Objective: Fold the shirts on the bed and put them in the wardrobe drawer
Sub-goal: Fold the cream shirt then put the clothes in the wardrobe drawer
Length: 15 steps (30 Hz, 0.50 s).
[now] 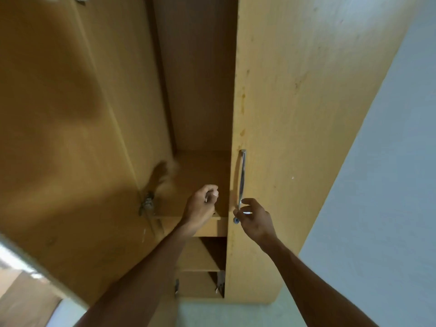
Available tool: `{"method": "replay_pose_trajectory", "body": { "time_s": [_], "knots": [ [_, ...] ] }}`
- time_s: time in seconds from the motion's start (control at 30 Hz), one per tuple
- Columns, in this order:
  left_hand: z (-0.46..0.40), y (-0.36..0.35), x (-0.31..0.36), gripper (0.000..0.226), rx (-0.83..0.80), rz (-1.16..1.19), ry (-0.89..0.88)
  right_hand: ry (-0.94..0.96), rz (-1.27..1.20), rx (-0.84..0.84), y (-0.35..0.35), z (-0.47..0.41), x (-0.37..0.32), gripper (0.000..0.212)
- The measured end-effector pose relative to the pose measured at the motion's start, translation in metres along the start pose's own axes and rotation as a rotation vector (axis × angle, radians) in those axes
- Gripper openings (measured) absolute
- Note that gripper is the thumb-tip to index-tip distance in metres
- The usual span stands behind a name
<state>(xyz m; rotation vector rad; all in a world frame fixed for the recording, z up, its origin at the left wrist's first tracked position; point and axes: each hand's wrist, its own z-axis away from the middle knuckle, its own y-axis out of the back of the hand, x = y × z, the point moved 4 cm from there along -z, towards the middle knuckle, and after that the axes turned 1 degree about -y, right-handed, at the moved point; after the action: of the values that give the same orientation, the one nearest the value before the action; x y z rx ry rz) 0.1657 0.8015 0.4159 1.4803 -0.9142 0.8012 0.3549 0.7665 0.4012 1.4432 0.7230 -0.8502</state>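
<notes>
Fingers of the left hand (202, 204) curl shut, right hand (253, 217) fingers spread loosely beside the wardrobe handle (242, 178).

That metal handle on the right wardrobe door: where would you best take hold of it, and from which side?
Grip the metal handle around its middle, where the bar bows away from the right door and leaves room for fingers behind it. It stands upright, so wrap fingers in from the side. The right hand is at its lower end, nearest the keyhole, fingers loosely curled.
</notes>
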Motion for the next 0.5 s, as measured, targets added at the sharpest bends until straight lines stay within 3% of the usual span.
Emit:
{"method": "replay_pose_trajectory", "body": {
  "time_s": [0.2, 0.33, 0.5],
  "knots": [
    [0.121, 0.053, -0.004, 0.025, 0.215, -0.078, -0.095, 0.064, 0.032, -0.207, -0.06, 0.058, -0.01, 0.026],
    [0.207, 0.092, 0.007, 0.013, 0.395, -0.111, -0.133, 0.182, 0.028, -0.393, -0.108, 0.106, -0.038, 0.028],
    [0.277, 0.155, -0.001, 0.026, 0.746, -0.27, -0.141, 0.359, -0.01, -0.489, -0.15, 0.151, -0.088, 0.032]
  ]
}}
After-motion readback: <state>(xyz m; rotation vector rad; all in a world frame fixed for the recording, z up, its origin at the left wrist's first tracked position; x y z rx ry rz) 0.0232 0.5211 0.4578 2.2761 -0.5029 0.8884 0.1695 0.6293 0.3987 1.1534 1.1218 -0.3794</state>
